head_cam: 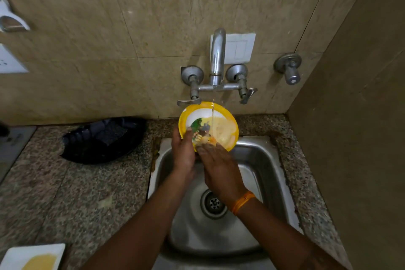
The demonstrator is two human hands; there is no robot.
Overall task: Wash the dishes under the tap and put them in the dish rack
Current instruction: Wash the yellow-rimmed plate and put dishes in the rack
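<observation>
A yellow-rimmed plate (221,131) with a white centre and a coloured picture is tilted toward me over the back of the steel sink (260,160). A thin stream of water from the wall tap (217,59) falls onto its face. My left hand (183,153) grips the plate's lower left edge. My right hand (219,166) rests with flat fingers on the plate's lower face, an orange thread around its wrist. A black dish rack (103,140) lies on the granite counter left of the sink.
A white square dish (32,256) with a yellowish patch sits at the counter's near left corner. A second valve (289,70) sticks out of the tiled wall at right. A brown side wall (355,116) closes the right side.
</observation>
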